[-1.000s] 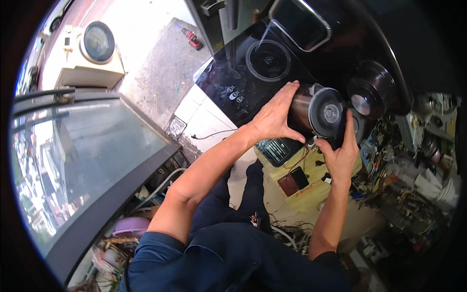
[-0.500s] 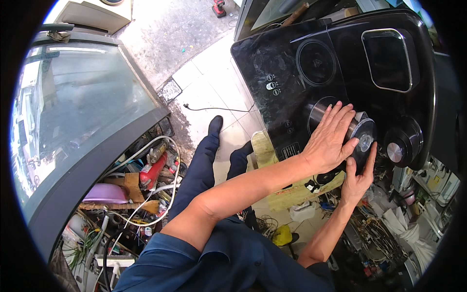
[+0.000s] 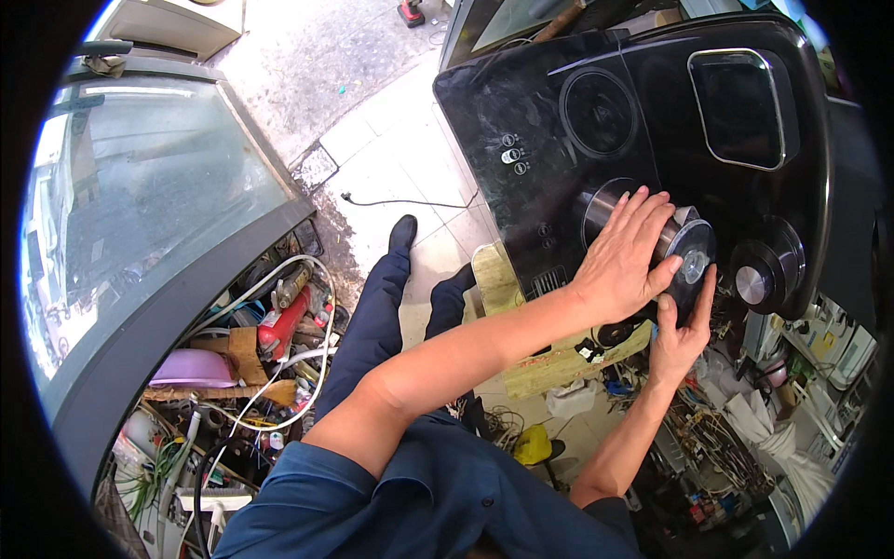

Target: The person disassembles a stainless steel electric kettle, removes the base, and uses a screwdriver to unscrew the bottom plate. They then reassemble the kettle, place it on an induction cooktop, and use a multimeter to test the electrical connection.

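A metal kettle (image 3: 607, 203) with a dark round lid (image 3: 705, 244), clear at its centre, stands on the glossy black panel of a drinks machine (image 3: 494, 112). My left hand (image 3: 626, 250) lies over the kettle's side, fingers stretched across the metal and thumb at the lid's edge. Around the lid's near rim, my right hand (image 3: 682, 343) holds on, its thumb and forefinger spread against the dark edge. The right hand's other fingers are partly hidden. Beside the kettle is an empty round plate (image 3: 599, 112) set in the panel. A black round dispenser part with a silver knob (image 3: 752, 285) sits to the right.
A yellowish board (image 3: 549, 377) lies under the machine's near edge. Piles of cables and parts (image 3: 703, 447) fill the lower right. At left, a glass-topped cabinet (image 3: 177, 158) stands by clutter with a purple basin (image 3: 194, 369). A plug cord (image 3: 410, 202) crosses the floor tiles.
The whole view has shifted slightly. Both hands stay in about the same places on the kettle, with hardly any change in the fingers.
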Action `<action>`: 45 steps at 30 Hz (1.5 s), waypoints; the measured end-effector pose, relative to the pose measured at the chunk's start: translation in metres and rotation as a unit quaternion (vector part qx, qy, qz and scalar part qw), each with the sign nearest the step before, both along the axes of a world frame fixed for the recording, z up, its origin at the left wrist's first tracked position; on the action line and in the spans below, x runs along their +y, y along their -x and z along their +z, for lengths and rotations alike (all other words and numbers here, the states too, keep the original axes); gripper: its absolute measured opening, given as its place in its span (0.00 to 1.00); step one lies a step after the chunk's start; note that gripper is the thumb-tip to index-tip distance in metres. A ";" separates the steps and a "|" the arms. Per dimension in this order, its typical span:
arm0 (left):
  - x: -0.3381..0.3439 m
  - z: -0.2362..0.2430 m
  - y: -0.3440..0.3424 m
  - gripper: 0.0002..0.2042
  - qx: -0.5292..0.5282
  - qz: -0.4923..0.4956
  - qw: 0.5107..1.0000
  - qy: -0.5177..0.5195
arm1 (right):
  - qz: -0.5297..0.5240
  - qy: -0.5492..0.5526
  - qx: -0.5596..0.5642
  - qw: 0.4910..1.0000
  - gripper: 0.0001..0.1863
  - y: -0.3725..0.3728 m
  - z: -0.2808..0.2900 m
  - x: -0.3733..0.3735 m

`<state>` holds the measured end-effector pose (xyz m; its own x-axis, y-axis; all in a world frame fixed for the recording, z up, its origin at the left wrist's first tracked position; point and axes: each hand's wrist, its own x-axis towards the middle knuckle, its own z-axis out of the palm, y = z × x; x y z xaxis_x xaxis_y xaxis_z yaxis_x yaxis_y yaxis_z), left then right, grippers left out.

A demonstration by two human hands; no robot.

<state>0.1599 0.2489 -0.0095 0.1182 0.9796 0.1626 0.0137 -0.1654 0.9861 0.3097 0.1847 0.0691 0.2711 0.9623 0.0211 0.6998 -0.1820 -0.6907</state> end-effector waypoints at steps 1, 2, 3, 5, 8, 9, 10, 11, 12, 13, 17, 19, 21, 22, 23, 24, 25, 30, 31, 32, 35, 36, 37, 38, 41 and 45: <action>0.003 -0.002 0.000 0.35 -0.006 -0.014 1.000 -0.001 | -0.011 -0.002 -0.021 1.000 0.46 0.004 -0.001 -0.003; 0.007 -0.003 0.002 0.35 -0.007 -0.029 1.000 -0.001 | -0.023 -0.004 -0.042 0.999 0.46 0.009 -0.002 -0.006; 0.009 -0.003 0.005 0.35 -0.009 -0.043 0.999 -0.001 | -0.034 -0.007 -0.048 0.998 0.46 0.012 -0.003 -0.006; 0.009 -0.004 0.005 0.36 -0.014 -0.050 0.999 -0.001 | -0.018 -0.017 -0.025 0.999 0.47 0.009 -0.004 -0.003; -0.003 -0.003 0.000 0.36 -0.014 -0.001 1.000 -0.006 | 0.024 0.003 0.001 1.000 0.44 0.001 0.003 0.000; -0.004 -0.003 0.000 0.36 -0.014 -0.003 1.000 -0.005 | 0.026 0.009 0.004 1.000 0.44 -0.002 0.004 0.000; -0.004 -0.004 -0.001 0.36 -0.015 -0.006 1.000 -0.005 | 0.028 0.015 0.007 0.999 0.44 -0.004 0.004 -0.001; -0.002 -0.005 0.000 0.36 -0.015 -0.007 1.000 -0.006 | 0.018 0.017 0.000 1.000 0.44 -0.002 0.004 -0.002; -0.001 -0.006 0.000 0.35 -0.015 -0.011 1.000 -0.009 | 0.008 0.020 -0.007 1.000 0.44 0.002 0.002 -0.003; 0.002 -0.007 0.001 0.35 -0.015 -0.015 1.000 -0.012 | -0.002 0.022 -0.014 1.000 0.45 0.004 0.001 -0.005; 0.000 -0.006 0.003 0.35 -0.017 -0.021 1.000 -0.010 | 0.006 -0.005 -0.017 1.000 0.45 0.004 -0.003 -0.008; 0.000 -0.006 0.005 0.36 -0.014 -0.020 1.000 -0.012 | 0.005 -0.003 0.000 1.000 0.46 0.006 -0.002 -0.006; 0.001 -0.006 0.005 0.36 -0.011 -0.019 1.000 -0.014 | 0.004 -0.007 0.013 1.000 0.47 0.005 -0.002 -0.005; 0.000 -0.005 0.006 0.37 -0.009 -0.019 1.000 -0.014 | 0.003 -0.008 0.020 1.000 0.47 0.004 -0.002 -0.005; -0.001 -0.005 0.006 0.37 -0.007 -0.019 1.000 -0.014 | 0.005 -0.012 0.027 1.000 0.48 0.004 -0.003 -0.005; -0.001 -0.005 0.007 0.38 -0.008 -0.017 1.000 -0.015 | 0.006 -0.016 0.035 0.999 0.49 0.003 -0.005 -0.006; -0.001 -0.005 0.007 0.38 -0.009 -0.016 1.000 -0.015 | 0.007 -0.020 0.043 0.999 0.49 0.003 -0.005 -0.006; -0.002 -0.003 0.010 0.39 -0.013 -0.026 1.000 -0.010 | 0.012 -0.020 0.051 0.998 0.53 0.001 -0.005 -0.008; -0.003 -0.003 0.011 0.39 -0.015 -0.028 0.999 -0.011 | 0.015 -0.020 0.051 0.998 0.54 0.001 -0.005 -0.008; -0.004 -0.003 0.012 0.39 -0.016 -0.031 0.999 -0.012 | 0.016 -0.024 0.044 0.999 0.55 0.000 -0.005 -0.008; -0.008 -0.004 0.018 0.38 -0.002 -0.008 1.000 -0.029 | 0.015 -0.046 0.019 0.999 0.54 -0.002 -0.005 -0.009; -0.012 -0.005 0.022 0.38 -0.005 -0.005 0.999 -0.032 | 0.015 -0.059 0.008 0.998 0.53 -0.002 -0.004 -0.011; -0.018 -0.006 0.028 0.37 -0.008 -0.001 0.999 -0.035 | 0.015 -0.072 -0.003 0.997 0.51 -0.002 -0.002 -0.012; -0.024 -0.007 0.035 0.37 -0.009 0.000 0.999 -0.038 | 0.000 -0.110 -0.037 0.993 0.47 0.000 -0.001 -0.016; -0.054 -0.014 0.067 0.25 -0.001 0.011 0.994 -0.110 | -0.023 -0.241 -0.142 0.960 0.29 0.012 -0.003 -0.040; -0.107 -0.048 0.128 0.12 0.070 -0.129 0.979 -0.141 | 0.143 -0.106 -0.117 0.977 0.11 0.052 -0.017 -0.068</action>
<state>0.0324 0.1414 -0.0571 0.3955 0.8330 0.3869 0.0670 -0.4463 0.8924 0.2575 0.1163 0.0516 -0.0451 0.9655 0.2564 0.8446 0.1740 -0.5064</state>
